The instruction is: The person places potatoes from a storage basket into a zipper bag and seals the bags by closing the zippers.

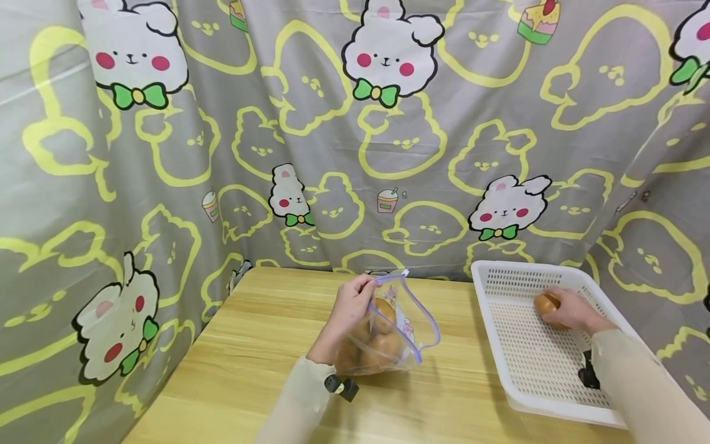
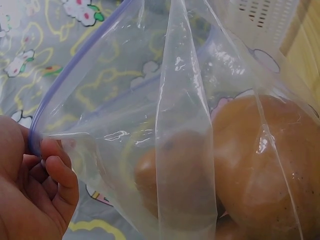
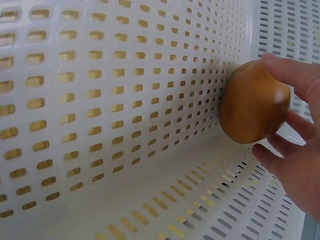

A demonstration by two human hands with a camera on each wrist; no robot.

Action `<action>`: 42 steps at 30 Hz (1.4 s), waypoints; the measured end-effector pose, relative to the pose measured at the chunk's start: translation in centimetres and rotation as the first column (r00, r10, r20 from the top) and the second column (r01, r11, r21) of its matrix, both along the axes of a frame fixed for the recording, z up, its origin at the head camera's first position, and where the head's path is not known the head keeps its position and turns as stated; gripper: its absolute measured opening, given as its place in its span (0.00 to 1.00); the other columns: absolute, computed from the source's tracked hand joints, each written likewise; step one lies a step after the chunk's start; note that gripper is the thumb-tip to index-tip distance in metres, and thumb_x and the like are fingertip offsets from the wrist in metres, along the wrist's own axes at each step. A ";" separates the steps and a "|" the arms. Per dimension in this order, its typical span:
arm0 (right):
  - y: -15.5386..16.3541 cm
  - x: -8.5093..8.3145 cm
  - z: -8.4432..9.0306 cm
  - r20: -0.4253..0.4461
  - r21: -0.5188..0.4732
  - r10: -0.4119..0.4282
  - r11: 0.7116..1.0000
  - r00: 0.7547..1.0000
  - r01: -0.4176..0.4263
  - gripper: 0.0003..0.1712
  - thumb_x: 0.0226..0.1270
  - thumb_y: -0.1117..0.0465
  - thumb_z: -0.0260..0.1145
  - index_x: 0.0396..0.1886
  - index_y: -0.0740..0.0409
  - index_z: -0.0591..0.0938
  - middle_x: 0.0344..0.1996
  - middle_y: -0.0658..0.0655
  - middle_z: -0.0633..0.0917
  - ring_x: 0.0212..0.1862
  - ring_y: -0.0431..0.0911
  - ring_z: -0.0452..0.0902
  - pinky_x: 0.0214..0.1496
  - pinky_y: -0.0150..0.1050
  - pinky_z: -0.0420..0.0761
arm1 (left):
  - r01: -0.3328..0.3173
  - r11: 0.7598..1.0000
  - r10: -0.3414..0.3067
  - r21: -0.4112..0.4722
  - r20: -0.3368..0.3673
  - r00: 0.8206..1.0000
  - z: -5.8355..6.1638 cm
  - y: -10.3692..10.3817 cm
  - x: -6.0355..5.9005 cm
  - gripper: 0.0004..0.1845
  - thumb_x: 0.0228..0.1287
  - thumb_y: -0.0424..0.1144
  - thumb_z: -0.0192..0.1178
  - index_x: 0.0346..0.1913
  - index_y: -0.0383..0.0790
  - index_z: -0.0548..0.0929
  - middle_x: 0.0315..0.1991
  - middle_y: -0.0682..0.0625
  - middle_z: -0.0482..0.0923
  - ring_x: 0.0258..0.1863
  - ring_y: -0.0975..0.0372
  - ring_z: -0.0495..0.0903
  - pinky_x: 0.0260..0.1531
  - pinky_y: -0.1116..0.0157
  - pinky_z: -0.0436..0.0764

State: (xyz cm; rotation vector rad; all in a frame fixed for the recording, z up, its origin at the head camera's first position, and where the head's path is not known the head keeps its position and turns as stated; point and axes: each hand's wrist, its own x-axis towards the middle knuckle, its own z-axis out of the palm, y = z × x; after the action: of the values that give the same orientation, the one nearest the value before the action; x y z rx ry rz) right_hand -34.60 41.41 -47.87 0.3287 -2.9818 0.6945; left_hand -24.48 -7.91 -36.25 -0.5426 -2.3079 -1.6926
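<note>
A clear zip bag (image 1: pixel 388 336) with a purple rim stands on the wooden table (image 1: pixel 255 345), holding several brown round fruits (image 2: pixel 265 150). My left hand (image 1: pixel 349 308) pinches the bag's rim (image 2: pixel 37 140) and keeps its mouth up. My right hand (image 1: pixel 571 310) is inside the white perforated basket (image 1: pixel 499 277), its fingers curled round a single brown fruit (image 1: pixel 546 304), (image 3: pixel 252 102) just above the basket floor near its wall (image 3: pixel 100 100).
A grey curtain (image 1: pixel 355 135) printed with yellow and white rabbits hangs behind and beside the table. The basket sits at the table's right edge. Bare wood lies to the left of the bag and in front of it.
</note>
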 end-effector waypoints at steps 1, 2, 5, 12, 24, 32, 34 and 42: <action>-0.1 -0.1 0.0 -0.003 -0.002 -0.001 1.000 1.000 0.001 0.40 0.45 0.62 0.74 0.55 0.79 0.68 0.44 0.77 0.73 0.38 0.61 0.72 0.35 0.50 0.73 | -0.001 1.000 0.001 0.000 -0.001 1.000 0.0 0.0 0.0 0.10 0.70 0.28 0.49 0.37 0.27 0.81 0.17 0.40 0.73 0.08 0.70 0.64 0.10 0.75 0.64; -0.1 -0.1 -0.1 -0.005 0.000 -0.004 1.000 1.000 0.004 0.40 0.45 0.62 0.73 0.55 0.79 0.68 0.44 0.78 0.72 0.39 0.62 0.71 0.35 0.50 0.73 | -0.001 1.000 0.001 0.000 -0.002 1.000 0.0 0.0 -0.1 0.10 0.70 0.28 0.49 0.37 0.27 0.81 0.17 0.40 0.73 0.08 0.70 0.64 0.10 0.75 0.64; -0.2 -0.4 -0.3 -0.008 0.001 -0.009 1.000 1.000 0.009 0.40 0.46 0.62 0.74 0.56 0.79 0.67 0.46 0.80 0.70 0.41 0.64 0.70 0.37 0.52 0.73 | 0.000 1.000 0.000 0.001 0.001 1.000 0.0 0.0 -0.1 0.10 0.70 0.28 0.49 0.37 0.27 0.81 0.17 0.40 0.72 0.08 0.71 0.64 0.10 0.75 0.64; -0.7 -0.4 -0.2 0.031 -0.014 0.001 1.000 1.000 -0.001 0.48 0.43 0.61 0.76 0.57 0.85 0.62 0.45 0.82 0.71 0.39 0.62 0.72 0.37 0.50 0.74 | 0.004 1.000 -0.004 0.007 0.010 1.000 0.0 -0.1 0.0 0.10 0.70 0.27 0.49 0.37 0.26 0.81 0.18 0.35 0.73 0.08 0.70 0.64 0.10 0.74 0.64; -1.9 0.5 0.4 0.308 -0.147 0.104 0.987 0.946 -0.061 0.57 0.46 0.60 0.74 0.65 0.84 0.50 0.51 0.83 0.67 0.43 0.57 0.75 0.41 0.45 0.77 | 0.010 1.000 -0.010 0.004 0.021 1.000 0.0 -0.1 0.4 0.11 0.71 0.28 0.48 0.37 0.27 0.80 0.18 0.36 0.73 0.08 0.71 0.64 0.10 0.74 0.64; -2.7 0.9 0.4 0.266 -0.194 0.202 0.969 0.943 -0.153 0.48 0.45 0.64 0.74 0.63 0.79 0.61 0.54 0.78 0.70 0.43 0.55 0.73 0.39 0.43 0.75 | 0.008 1.000 -0.008 0.012 0.019 1.000 0.0 -0.2 0.4 0.10 0.70 0.27 0.48 0.36 0.27 0.80 0.17 0.40 0.72 0.09 0.70 0.63 0.10 0.74 0.64; -2.8 0.9 0.5 0.262 -0.184 0.208 0.969 0.942 -0.162 0.45 0.49 0.62 0.73 0.63 0.78 0.62 0.53 0.77 0.71 0.43 0.55 0.73 0.40 0.43 0.74 | 0.007 1.000 -0.008 0.010 0.015 1.000 -0.1 -0.2 0.4 0.10 0.70 0.27 0.48 0.36 0.27 0.80 0.17 0.40 0.72 0.09 0.70 0.64 0.10 0.74 0.64; -3.2 0.9 0.3 0.303 -0.172 0.194 0.974 0.933 -0.147 0.49 0.53 0.57 0.73 0.65 0.79 0.58 0.51 0.73 0.74 0.44 0.53 0.72 0.43 0.45 0.73 | -0.015 1.000 0.015 0.022 0.011 1.000 -3.1 -0.5 -2.0 0.11 0.72 0.32 0.49 0.38 0.31 0.82 0.16 0.44 0.72 0.08 0.69 0.64 0.09 0.73 0.63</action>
State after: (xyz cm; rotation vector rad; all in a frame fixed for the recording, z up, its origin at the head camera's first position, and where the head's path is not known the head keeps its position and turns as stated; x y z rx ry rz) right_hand -33.69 38.16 -47.58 0.5183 -3.2014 1.0769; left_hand -26.45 -8.41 -39.31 -0.5114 -2.2923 -1.7165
